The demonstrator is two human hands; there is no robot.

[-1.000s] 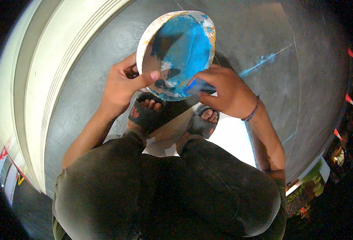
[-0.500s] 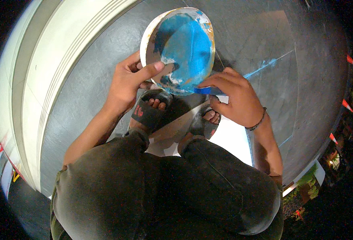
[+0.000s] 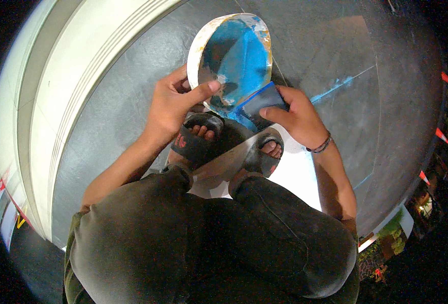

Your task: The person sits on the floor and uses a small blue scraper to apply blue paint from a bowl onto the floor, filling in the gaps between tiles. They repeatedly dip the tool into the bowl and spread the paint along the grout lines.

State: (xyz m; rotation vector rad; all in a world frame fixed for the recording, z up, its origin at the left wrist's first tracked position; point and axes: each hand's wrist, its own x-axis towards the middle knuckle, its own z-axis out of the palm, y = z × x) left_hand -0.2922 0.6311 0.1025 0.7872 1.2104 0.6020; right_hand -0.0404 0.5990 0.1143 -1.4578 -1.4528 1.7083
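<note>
My left hand [image 3: 175, 104] grips the left rim of a white bowl [image 3: 192, 58], thumb over the rim and the other fingers partly hidden behind it. The bowl is tilted so its inside shows, smeared with bright blue paint [image 3: 249, 58]. In my right hand [image 3: 302, 116] is a dark, flat scraper [image 3: 264, 106] with blue paint along its edge. My right thumb lies across the scraper's face, while the fingers behind it are mostly hidden. The scraper's blue edge is at the bowl's lower right rim.
Below the bowl are my sandalled feet [image 3: 201, 131] on the dark grey floor [image 3: 127, 86]. A white sheet-like surface [image 3: 300, 175] lies by my right foot. A blue paint streak [image 3: 335, 90] runs across the floor at right. A pale curved wall [image 3: 61, 76] stands at left; orange cones [image 3: 442, 135] line the far right.
My right hand has turned the scraper, so its broad dark face now shows instead of its thin edge. The bowl and my left hand have shifted slightly right.
</note>
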